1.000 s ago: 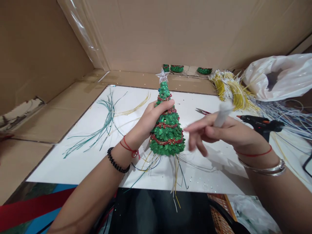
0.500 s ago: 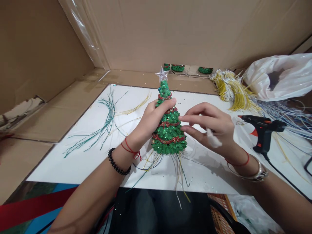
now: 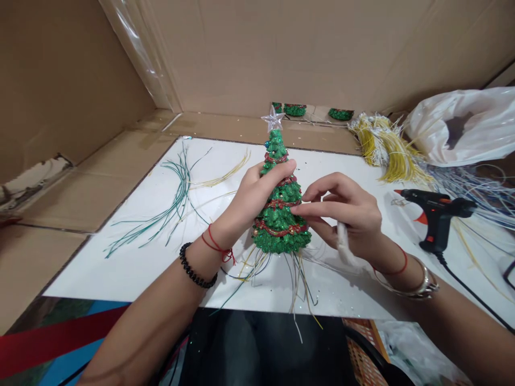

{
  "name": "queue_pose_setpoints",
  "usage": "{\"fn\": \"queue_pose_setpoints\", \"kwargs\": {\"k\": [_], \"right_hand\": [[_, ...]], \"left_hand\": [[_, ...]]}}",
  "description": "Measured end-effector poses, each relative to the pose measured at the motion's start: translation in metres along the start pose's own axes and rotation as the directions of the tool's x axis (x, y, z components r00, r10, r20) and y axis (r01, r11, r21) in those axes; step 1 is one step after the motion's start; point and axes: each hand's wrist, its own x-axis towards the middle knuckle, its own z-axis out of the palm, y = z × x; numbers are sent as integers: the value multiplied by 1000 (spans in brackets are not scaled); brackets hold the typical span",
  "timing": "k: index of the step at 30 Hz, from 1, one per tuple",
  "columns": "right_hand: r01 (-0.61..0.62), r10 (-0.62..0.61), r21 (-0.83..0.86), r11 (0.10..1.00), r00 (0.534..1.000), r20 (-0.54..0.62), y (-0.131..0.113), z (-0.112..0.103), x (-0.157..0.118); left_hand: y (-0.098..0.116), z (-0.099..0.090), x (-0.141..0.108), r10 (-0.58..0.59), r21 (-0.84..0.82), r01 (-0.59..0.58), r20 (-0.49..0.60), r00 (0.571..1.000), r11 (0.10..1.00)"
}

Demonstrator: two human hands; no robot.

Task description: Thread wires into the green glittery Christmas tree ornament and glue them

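Observation:
A glittery green Christmas tree figurine (image 3: 282,219) with red garlands and a clear star (image 3: 273,120) on its tip stands upright over the white board. My left hand (image 3: 257,195) is wrapped around its left side, the thumb across the front near the top. Thin white, yellow and dark wires (image 3: 296,276) stick out from below its base. Curled at the tree's right side, my right hand (image 3: 346,206) has fingertips against the lower tiers. A crumpled strip of white tissue or cloth (image 3: 344,244) hangs from its curled fingers.
A black glue gun (image 3: 436,214) lies at the right with its cord. Behind it are yellow wire bundles (image 3: 386,150), blue-white wires (image 3: 466,187) and a white plastic bag (image 3: 458,126). Green wires (image 3: 181,187) lie left on the white board (image 3: 132,187). Cardboard walls (image 3: 281,53) enclose the back.
My right index finger has shifted from the tree's edge onto its front. The white strip now hangs lower and more lengthwise. The tree appears slightly further right, still in my left hand.

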Motion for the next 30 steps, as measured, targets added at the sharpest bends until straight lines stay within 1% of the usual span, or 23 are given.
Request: {"fn": "queue_pose_setpoints", "kwargs": {"k": [2,5,9,14,18,20,21,23,24,26,28,30], "right_hand": [[24,-23,-7,1000,998,60,0,-2,0],[29,-27,-8,1000,989,147,-2,-5,2],[50,-44,-20,999,967,250,-3,-7,6],[123,-94,-93,988,960,264,-6,-8,6],[166,-136,-122,979,965,223,-11,-6,4],[160,-127,-157,975,971,203,-11,-4,2],[142,-107,-171,975,974,201,-11,-3,1],[62,-32,-154,986,982,188,-8,-3,0],[3,16,-106,994,983,180,-7,-2,0],[-118,109,49,992,981,158,-5,-3,0],[-253,222,238,938,963,150,-5,-3,0],[-376,335,440,816,927,171,-8,-2,1]], "left_hand": [[1,0,-1,-4,6,4,4,1000,1000],[1,0,-1,-11,41,11,-1,1000,999],[0,-1,0,17,72,-18,14,1000,997],[0,1,0,22,49,-22,9,1000,999],[1,2,0,8,19,-7,-24,1000,1000],[1,1,0,-11,14,12,-41,999,1000],[0,1,0,-17,15,18,-50,999,1000],[0,-1,1,-25,19,26,-66,997,999],[0,-1,2,-28,18,30,-73,997,999],[0,-1,3,-27,21,29,-81,996,999],[0,-1,3,-26,23,28,-75,997,999],[0,-1,2,-28,13,29,-62,998,1000]]}}
